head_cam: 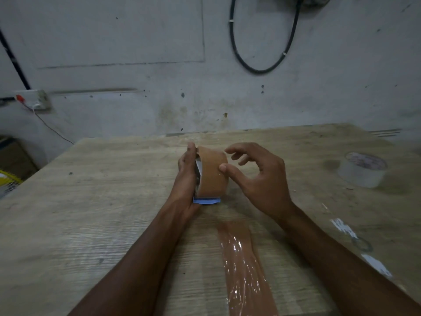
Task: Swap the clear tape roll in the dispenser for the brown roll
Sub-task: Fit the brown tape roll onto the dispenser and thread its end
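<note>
The brown tape roll (213, 173) stands on edge at the middle of the wooden table (91, 201), seated in the tape dispenser, whose blue end (206, 200) and metal side plate show beneath and left of the roll. My left hand (186, 176) grips the dispenser from the left side. My right hand (257, 179) hovers at the right of the roll with fingers spread, its thumb tip touching the roll's outer face. The clear tape roll (363, 169) lies flat on the table far to the right, apart from both hands.
A wrinkled strip of brown tape (243, 265) is stuck along the table toward the near edge. White tape scraps (346, 229) lie at the right. A grey wall with a looped black cable (262, 69) and a socket box (34, 99) stands behind.
</note>
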